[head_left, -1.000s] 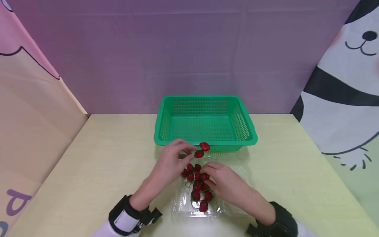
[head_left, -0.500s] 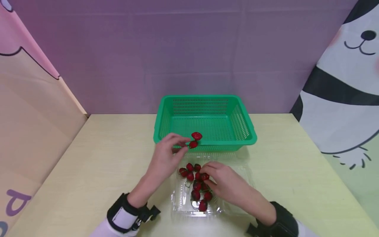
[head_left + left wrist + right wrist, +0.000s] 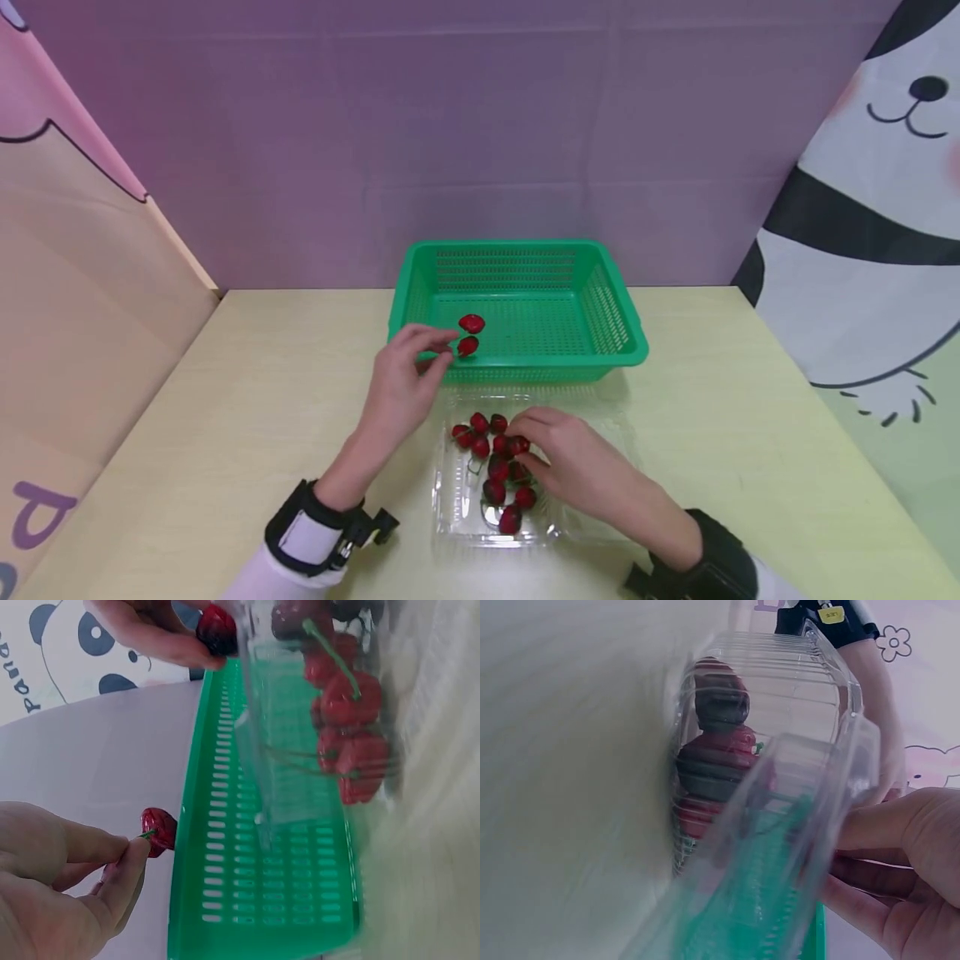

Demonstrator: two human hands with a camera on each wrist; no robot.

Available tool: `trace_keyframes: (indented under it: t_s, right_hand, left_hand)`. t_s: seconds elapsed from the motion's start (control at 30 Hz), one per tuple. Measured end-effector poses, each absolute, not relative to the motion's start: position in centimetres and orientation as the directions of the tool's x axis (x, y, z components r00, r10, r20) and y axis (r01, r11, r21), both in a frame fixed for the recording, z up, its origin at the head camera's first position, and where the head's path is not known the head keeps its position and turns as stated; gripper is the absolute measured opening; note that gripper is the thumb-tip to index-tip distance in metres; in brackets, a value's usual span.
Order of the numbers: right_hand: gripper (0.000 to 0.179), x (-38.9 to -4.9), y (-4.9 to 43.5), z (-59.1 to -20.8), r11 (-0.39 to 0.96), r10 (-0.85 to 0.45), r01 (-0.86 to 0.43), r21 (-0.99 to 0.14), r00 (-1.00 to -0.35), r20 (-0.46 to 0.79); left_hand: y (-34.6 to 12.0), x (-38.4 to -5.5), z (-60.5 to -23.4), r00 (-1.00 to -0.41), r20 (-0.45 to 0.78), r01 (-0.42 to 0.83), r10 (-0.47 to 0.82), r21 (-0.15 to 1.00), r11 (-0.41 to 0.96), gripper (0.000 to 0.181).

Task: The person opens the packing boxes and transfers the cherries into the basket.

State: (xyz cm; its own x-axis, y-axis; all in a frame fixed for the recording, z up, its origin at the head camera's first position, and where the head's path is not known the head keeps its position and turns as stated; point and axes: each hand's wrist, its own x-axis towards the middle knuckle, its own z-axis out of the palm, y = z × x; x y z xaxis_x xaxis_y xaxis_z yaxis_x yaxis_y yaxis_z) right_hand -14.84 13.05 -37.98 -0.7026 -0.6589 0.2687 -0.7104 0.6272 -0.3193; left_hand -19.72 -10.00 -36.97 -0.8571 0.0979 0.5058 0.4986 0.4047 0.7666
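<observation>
My left hand (image 3: 402,379) pinches a green stem between thumb and fingers over the near left part of the green basket (image 3: 517,361). Two red cherries (image 3: 470,323) hang at its fingertips; the left wrist view shows one cherry (image 3: 157,831) beside the pinched stem. Over the clear plastic container (image 3: 459,517), my right hand (image 3: 577,458) has thumb and fingers brought together on a dark red cherry (image 3: 217,631), seen above the container's rim in the left wrist view. Several cherries (image 3: 495,492) with green stems lie in the container below.
Behind the container stands the basket with its slotted walls. The container's transparent lid (image 3: 780,825) stands folded out on the right side. A pale wooden table (image 3: 225,417) carries everything, with a purple backdrop (image 3: 480,142) behind.
My left hand has moved left and away from me with the two cherries, from above the container's far edge to over the basket. My right hand stays nearly in place.
</observation>
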Motion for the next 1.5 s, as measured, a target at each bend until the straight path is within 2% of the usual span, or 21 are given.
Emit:
trace_keyframes:
  t_s: [0.73, 1.5]
  right_hand:
    - [0.028, -14.7, 13.3, -37.1, 0.620, -0.648, -0.706, -0.342, -0.707, 0.285]
    - [0.028, -15.0, 13.7, -36.8, 0.618, -0.636, -0.717, -0.323, -0.697, 0.330]
  left_hand:
    - [-11.7, -21.4, -37.7, -0.864, 0.498, 0.458, 0.069, 0.723, 0.517, 0.027]
    - [-11.6, -21.5, -37.9, -0.875, 0.478, 0.442, 0.078, 0.722, 0.533, 0.029]
